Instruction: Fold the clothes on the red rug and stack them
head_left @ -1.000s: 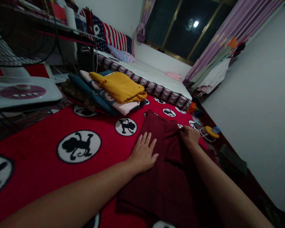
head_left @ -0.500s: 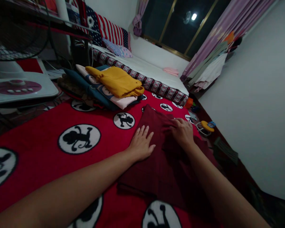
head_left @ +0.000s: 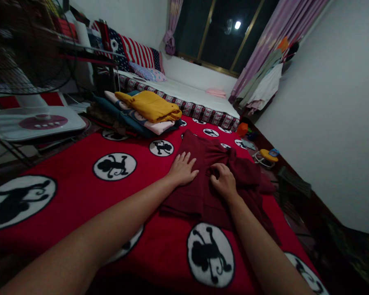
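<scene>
A maroon top (head_left: 190, 194) lies partly folded on a red blanket (head_left: 147, 184) printed with black figures in white circles. Its left side is flat, with a band along the near edge, while the right side is bunched and creased. My left hand (head_left: 183, 169) rests palm down on the flat side, fingers spread. On the top's middle, my right hand (head_left: 224, 180) has its fingers curled in toward the thumb, at the cloth; the fingertips are partly hidden. Beyond my left hand sits a stack of folded clothes, with a yellow garment (head_left: 153, 106) uppermost.
An electric fan (head_left: 39, 119) stands at the left beside a cluttered shelf (head_left: 89, 57). Behind the blanket is a bed with a pale mattress (head_left: 184, 84). Along the right wall are a yellow-topped stool (head_left: 268, 155), a dark stool (head_left: 295, 182) and hanging clothes (head_left: 264, 88).
My right hand has moved left and nearer to me over the top, its fingers more curled. The right part of the top is more bunched. My left hand stays on the cloth; the view has shifted.
</scene>
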The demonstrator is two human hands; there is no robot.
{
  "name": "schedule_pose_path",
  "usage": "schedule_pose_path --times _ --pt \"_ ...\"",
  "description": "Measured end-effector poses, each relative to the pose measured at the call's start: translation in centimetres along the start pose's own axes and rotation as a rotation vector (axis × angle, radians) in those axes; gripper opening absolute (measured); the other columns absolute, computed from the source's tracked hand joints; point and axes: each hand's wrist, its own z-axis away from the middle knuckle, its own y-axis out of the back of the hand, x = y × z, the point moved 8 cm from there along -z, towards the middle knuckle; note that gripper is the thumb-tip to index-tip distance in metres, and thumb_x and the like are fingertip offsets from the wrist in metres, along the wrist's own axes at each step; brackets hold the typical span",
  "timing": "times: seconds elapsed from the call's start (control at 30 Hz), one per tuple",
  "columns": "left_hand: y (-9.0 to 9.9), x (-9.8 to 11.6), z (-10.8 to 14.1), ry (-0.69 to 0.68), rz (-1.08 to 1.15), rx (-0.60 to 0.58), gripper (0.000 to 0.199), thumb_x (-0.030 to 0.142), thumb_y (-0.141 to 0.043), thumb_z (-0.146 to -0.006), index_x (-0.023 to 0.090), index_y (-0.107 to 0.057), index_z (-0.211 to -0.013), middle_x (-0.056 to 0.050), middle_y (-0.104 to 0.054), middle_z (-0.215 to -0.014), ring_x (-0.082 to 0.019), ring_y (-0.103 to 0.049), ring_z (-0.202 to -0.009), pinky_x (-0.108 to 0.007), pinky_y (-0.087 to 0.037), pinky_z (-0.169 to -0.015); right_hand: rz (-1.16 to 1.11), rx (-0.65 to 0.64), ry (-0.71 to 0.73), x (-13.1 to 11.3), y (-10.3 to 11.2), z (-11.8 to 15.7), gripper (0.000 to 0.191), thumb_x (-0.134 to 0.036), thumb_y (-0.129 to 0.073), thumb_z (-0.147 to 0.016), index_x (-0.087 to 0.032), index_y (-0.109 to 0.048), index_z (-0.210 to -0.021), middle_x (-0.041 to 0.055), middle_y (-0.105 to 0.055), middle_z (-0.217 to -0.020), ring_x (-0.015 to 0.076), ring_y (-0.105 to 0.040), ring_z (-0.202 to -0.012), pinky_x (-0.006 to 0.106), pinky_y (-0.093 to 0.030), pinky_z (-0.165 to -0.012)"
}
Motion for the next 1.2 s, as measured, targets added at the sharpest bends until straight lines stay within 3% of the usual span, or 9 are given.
schedule_pose_path --times 0.2,0.33,0.43,0.5,0.63,0.77,0.93,1.07,1.2 --pt "-0.1 -0.2 -0.1 -0.005 -0.023 -0.007 0.062 0.054 -0.037 -0.092 0.019 -0.04 -0.143 -0.012 -0.027 -0.155 -0.031 -0.02 -0.143 -0.045 -0.014 -0.116 0.117 -0.044 0.007 0.2 0.4 0.3 0.016 -0.017 -0.052 -0.076 -0.022 -0.066 -0.083 0.005 -0.065 -0.091 0.0213 -0.057 -0.089 0.029 -0.043 -0.073" --pt "0.0 -0.2 -0.2 -0.009 -0.03 -0.017 0.061 0.054 -0.038 -0.091 0.021 -0.04 -0.143 -0.01 -0.027 -0.155 -0.03 -0.021 -0.143 -0.045 -0.017 -0.115 0.208 0.063 -0.076 2.0 2.1 0.3 0.015 -0.016 -0.052 -0.075 -0.02 -0.066 -0.077 0.0059 -0.064 -0.087 0.0198 -0.057 -0.082 0.03 -0.04 -0.071" --pt "0.0 -0.2 -0.2 -0.013 -0.026 -0.027 0.061 0.055 -0.038 -0.091 0.021 -0.04 -0.143 -0.01 -0.028 -0.155 -0.03 -0.022 -0.143 -0.045 -0.018 -0.115 0.25 0.066 -0.122 2.7 2.9 0.5 0.015 -0.014 -0.054 -0.072 -0.019 -0.067 -0.074 0.0071 -0.064 -0.085 0.0217 -0.057 -0.083 0.033 -0.04 -0.076" --pt "0.1 -0.2 -0.2 -0.015 -0.023 -0.022 0.061 0.055 -0.037 -0.092 0.021 -0.041 -0.143 -0.011 -0.028 -0.154 -0.03 -0.022 -0.143 -0.045 -0.018 -0.115 0.193 0.035 -0.047 1.5 3.0 0.5 0.019 -0.009 -0.055 -0.067 -0.02 -0.068 -0.076 0.0079 -0.065 -0.092 0.0243 -0.057 -0.091 0.037 -0.041 -0.083" --pt "0.3 -0.2 -0.1 -0.021 -0.005 -0.017 0.06 0.053 -0.039 -0.092 0.02 -0.042 -0.142 -0.011 -0.028 -0.154 -0.03 -0.022 -0.143 -0.045 -0.017 -0.116 -0.207 -0.145 0.313 -4.4 2.3 1.5 0.044 0.0 -0.048 -0.061 -0.023 -0.067 -0.094 0.0062 -0.06 -0.117 0.0226 -0.053 -0.112 0.039 -0.043 -0.095" --pt "0.4 -0.5 -0.2 -0.022 0.043 -0.042 0.056 0.051 -0.041 -0.092 0.024 -0.044 -0.14 -0.008 -0.029 -0.155 -0.027 -0.022 -0.143 -0.043 -0.017 -0.116 -0.479 -0.346 0.476 -8.4 1.4 3.0 0.053 0.003 -0.045 -0.063 -0.025 -0.068 -0.102 0.0048 -0.062 -0.117 0.0186 -0.054 -0.114 0.037 -0.044 -0.098" --pt "0.6 -1.1 -0.6 -0.077 0.145 -0.091 0.046 0.042 -0.044 -0.093 0.028 -0.049 -0.137 -0.007 -0.03 -0.154 -0.026 -0.024 -0.143 -0.043 -0.02 -0.115 -0.633 -0.347 0.399 -7.7 1.6 2.6 0.036 -0.004 -0.048 -0.072 -0.025 -0.072 -0.089 0.0049 -0.068 -0.109 0.019 -0.059 -0.108 0.038 -0.045 -0.096" --pt "0.9 -1.9 -0.6 -0.144 0.255 -0.137 0.048 0.04 -0.043 -0.094 0.023 -0.047 -0.138 -0.01 -0.034 -0.152 -0.021 -0.027 -0.142 -0.037 -0.022 -0.114 -0.743 -0.339 0.213 -5.6 2.4 1.8 0.029 -0.013 -0.05 -0.072 -0.021 -0.073 -0.088 0.0057 -0.073 -0.097 0.0206 -0.066 -0.095 0.035 -0.049 -0.088" --pt "1.4 -1.6 0.2 -0.207 0.215 -0.153 0.05 0.04 -0.052 -0.089 0.018 -0.053 -0.134 -0.012 -0.037 -0.149 -0.022 -0.035 -0.138 -0.032 -0.028 -0.112 -0.734 -0.467 0.066 -4.5 1.3 2.1 0.029 -0.015 -0.049 -0.067 -0.018 -0.074 -0.081 0.0043 -0.074 -0.082 0.0197 -0.067 -0.079 0.03 -0.051 -0.074"
